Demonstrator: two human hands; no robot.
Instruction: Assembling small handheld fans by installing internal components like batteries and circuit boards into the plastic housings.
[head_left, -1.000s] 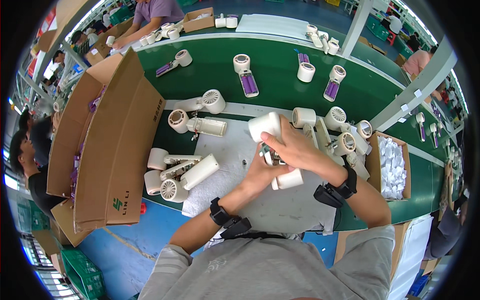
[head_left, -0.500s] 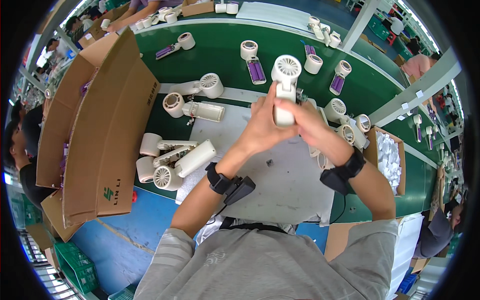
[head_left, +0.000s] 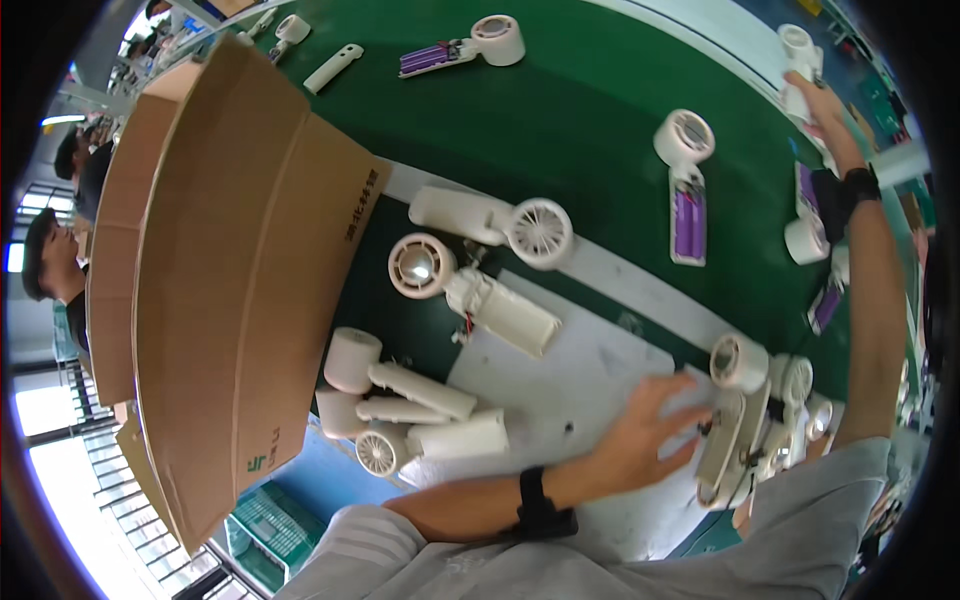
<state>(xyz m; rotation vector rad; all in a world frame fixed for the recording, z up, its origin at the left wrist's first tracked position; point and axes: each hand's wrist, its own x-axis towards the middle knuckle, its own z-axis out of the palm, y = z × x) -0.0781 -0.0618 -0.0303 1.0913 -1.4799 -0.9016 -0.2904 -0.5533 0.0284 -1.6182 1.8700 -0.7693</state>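
My left hand (head_left: 655, 435) hovers over the grey work mat (head_left: 590, 420), fingers spread, with nothing in it. Just right of it lies a cluster of white handheld fans (head_left: 738, 363), some with opened handles. Stretched to the far right, my right hand (head_left: 825, 110) closes on the handle of a white handheld fan (head_left: 797, 42) at the far side of the green table. Left of the mat rest a handheld fan with its handle opened (head_left: 515, 315), a closed white fan (head_left: 540, 233) and a small pile of fans (head_left: 455, 435).
A tall open cardboard box (head_left: 240, 290) stands at the left. On the green table (head_left: 590, 120) lie several fans with purple batteries exposed, one at the middle (head_left: 688, 190) and another farther left (head_left: 495, 42), plus a loose white handle cover (head_left: 333, 68). A green crate (head_left: 275, 530) sits below.
Both hands held a white fan together over the mat. Now my right hand has carried a fan to the far right, while my left has let go and opened. The view has swung.
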